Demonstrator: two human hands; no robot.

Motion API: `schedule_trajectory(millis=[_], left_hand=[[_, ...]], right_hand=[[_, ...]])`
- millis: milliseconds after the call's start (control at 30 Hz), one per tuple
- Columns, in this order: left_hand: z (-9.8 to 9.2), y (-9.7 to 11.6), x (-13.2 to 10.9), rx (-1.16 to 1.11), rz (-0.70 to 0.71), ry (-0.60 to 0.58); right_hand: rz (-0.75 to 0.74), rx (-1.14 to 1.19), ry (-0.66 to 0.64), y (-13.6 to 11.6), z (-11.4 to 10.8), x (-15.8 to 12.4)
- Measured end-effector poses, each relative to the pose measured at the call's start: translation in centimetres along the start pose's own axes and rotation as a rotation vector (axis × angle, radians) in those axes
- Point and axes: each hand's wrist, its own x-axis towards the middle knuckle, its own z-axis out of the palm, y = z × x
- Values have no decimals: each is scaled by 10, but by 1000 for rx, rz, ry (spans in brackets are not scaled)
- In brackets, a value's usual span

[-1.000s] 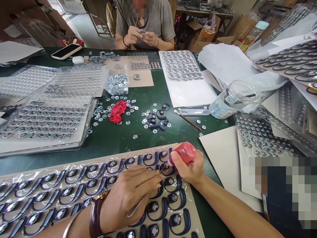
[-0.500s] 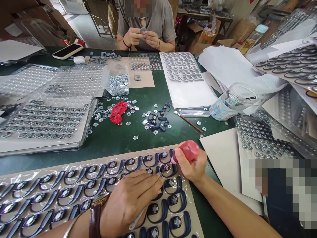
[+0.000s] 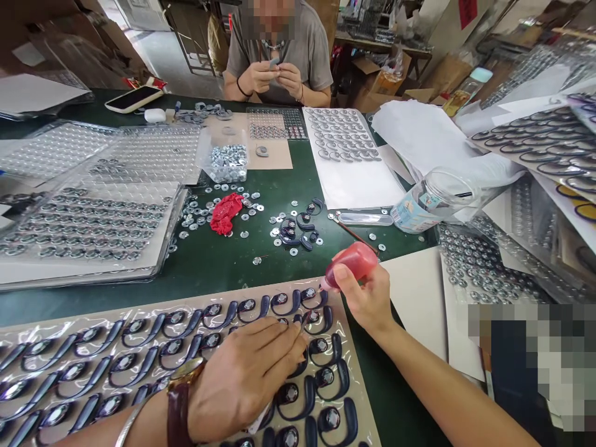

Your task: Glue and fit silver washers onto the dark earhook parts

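Right hand (image 3: 367, 301): fingers wrapped around a translucent red, soft-looking squeeze bottle (image 3: 357, 261), held tilted, nozzle pointing left and down. Left hand (image 3: 246, 375): fingers narrow, drawn together over a slim silver-coloured tool (image 3: 261, 421), mostly hidden under the palm; tip contact cannot be told.

Change from 0.5 s ago: right hand and bottle sit farther out; the nozzle, previously near the second row, is now just beside the far-right dark-blue hook-shaped piece with a silvery round centre (image 3: 310, 294). Left hand holds about the same place; less of the tool shows.

Below both: tan card sheet under clear plastic (image 3: 364, 410), near side, carrying rows of these pieces. It lies on a dark green tabletop (image 3: 209, 273).

Farther out: loose dark-blue hooks (image 3: 288, 231) among silvery washers; crumpled red cloth (image 3: 226, 213) to their left; clear jar with blue label (image 3: 414, 210) to their right. Far side: co-worker in grey shirt (image 3: 310, 49), both hands on a small grey piece.
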Motion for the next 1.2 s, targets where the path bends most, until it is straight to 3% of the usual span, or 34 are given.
schedule_trajectory(millis=[200,367,667,900,1200], left_hand=[[4,-11,3,99,15,-2],[14,-14,3,143,17,-13],[33,9,-3,386,164,-122],[36,11,-4,434,184,-159],[36,10,-5,433,178,-161]], right_hand=[[-72,-27,153,9,12,11],[-26,24,116,20,17,7],[-32,-58,10,22,17,1],[-50,-154,-27,20,17,3],[-80,-171,25,21,17,3]])
